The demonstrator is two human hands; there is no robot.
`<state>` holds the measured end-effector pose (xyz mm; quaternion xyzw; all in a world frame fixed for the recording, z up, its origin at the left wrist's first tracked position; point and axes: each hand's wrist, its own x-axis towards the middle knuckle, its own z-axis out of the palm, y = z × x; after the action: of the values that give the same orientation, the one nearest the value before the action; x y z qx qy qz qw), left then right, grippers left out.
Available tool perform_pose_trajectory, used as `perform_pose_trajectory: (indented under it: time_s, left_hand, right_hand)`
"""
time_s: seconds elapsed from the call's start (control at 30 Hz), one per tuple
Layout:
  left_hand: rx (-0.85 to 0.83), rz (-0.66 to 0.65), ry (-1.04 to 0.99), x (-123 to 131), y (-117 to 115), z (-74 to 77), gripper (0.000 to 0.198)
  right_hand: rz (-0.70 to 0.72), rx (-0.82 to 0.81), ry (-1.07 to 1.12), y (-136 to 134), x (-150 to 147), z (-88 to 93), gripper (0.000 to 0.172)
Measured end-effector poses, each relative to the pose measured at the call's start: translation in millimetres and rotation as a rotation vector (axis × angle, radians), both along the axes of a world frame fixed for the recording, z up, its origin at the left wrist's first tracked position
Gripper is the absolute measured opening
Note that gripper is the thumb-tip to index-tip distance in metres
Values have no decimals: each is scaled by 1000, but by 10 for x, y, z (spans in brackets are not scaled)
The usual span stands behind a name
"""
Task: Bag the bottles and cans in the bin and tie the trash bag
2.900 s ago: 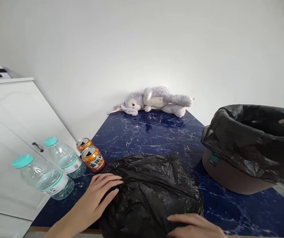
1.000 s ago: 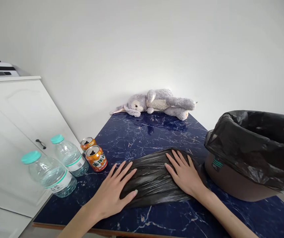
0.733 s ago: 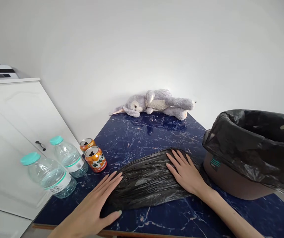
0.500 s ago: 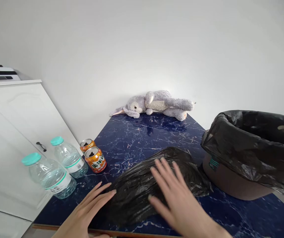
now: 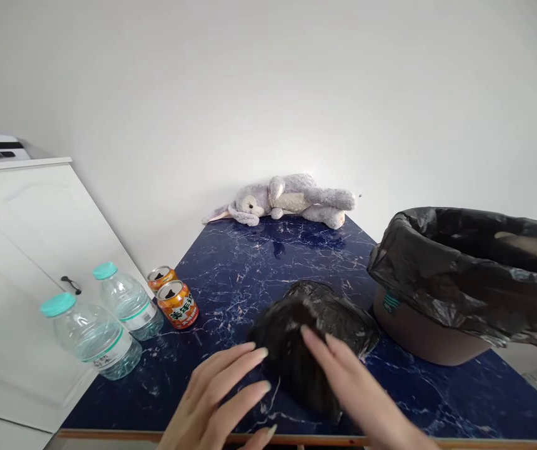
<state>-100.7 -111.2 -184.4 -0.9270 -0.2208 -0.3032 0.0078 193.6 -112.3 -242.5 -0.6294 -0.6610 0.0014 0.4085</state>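
Observation:
A crumpled black plastic bag [image 5: 317,312] lies on the blue marbled table [image 5: 249,256]. My right hand [image 5: 343,369] rests against its near right part, with fingers stretched out and a little blurred; some fingertips are hidden. To the left of the bag is my left hand [image 5: 224,394], its fingers spread and curved, holding nothing. The left fingertips are near the bag's left edge.
Two clear bottles with turquoise caps, one nearer [image 5: 99,337] and one farther [image 5: 127,300], stand at the left beside two orange cans [image 5: 178,304]. At the right stands a trash bin [image 5: 430,328] with a black liner. A plush rabbit [image 5: 287,199] lies at the back. A white cabinet [image 5: 29,250] is at left.
The bag has gone from a long flat spread to a shorter, bunched heap. My left hand has moved to the right, and my right hand has turned more on its side.

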Motion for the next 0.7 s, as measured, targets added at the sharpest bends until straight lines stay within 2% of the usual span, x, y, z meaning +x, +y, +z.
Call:
perform_pose_trajectory:
  time_s: [0.1, 0.17, 0.23, 0.33, 0.4, 0.5, 0.6, 0.7]
  left_hand:
    - [-39, -136, 219, 401, 223, 39, 55]
    - [-85, -169, 301, 611, 423, -31, 63]
    - [-126, -178, 344, 769, 624, -163, 64]
    - [-150, -164, 368, 947, 861, -391, 63]
    - [-153, -144, 369, 1046, 958, -509, 65]
    - [-171, -139, 376, 1146, 1044, -599, 65]
    - [-221, -145, 393, 1162, 1123, -613, 64]
    - [-288, -144, 428, 1119, 1212, -598, 65]
  right_hand:
    - [-99, -114, 199, 70, 197, 53, 85]
    - [-183, -155, 276, 61, 251, 140, 86]
    - [-216, -83, 167, -9, 216, 243, 79]
    - [-133, 92, -205, -162, 42, 285, 68]
    - [-83, 121, -369, -227, -62, 174, 71]
    - [-90, 34, -460, -210, -66, -167, 68]
    - [-123, -140, -469, -126, 93, -527, 62]
    - [-107, -230, -486, -103, 228, -683, 63]
